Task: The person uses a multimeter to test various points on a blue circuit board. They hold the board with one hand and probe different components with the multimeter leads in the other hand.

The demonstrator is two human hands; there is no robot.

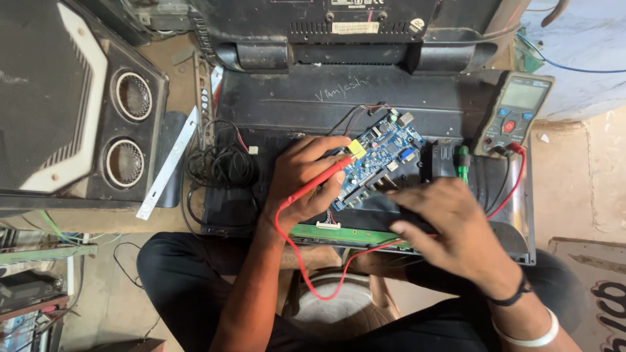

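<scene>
A blue circuit board (385, 153) lies on a black flat panel (339, 101). My left hand (301, 182) grips a red test probe (319, 181), with its tip on the board near a yellow part (357, 149). My right hand (450, 225) rests over the board's lower right edge with its fingers curled around what looks like a black probe (414, 218), mostly hidden. Red and black leads run to a grey multimeter (515, 114) at the right. A narrow green board (345, 234) lies along the panel's near edge.
A black speaker cabinet (78, 111) with two round drivers stands at the left. A white strip (168, 164) and a coil of black wires (225, 163) lie beside the panel. A black device back (326, 32) stands at the top. My knees are below.
</scene>
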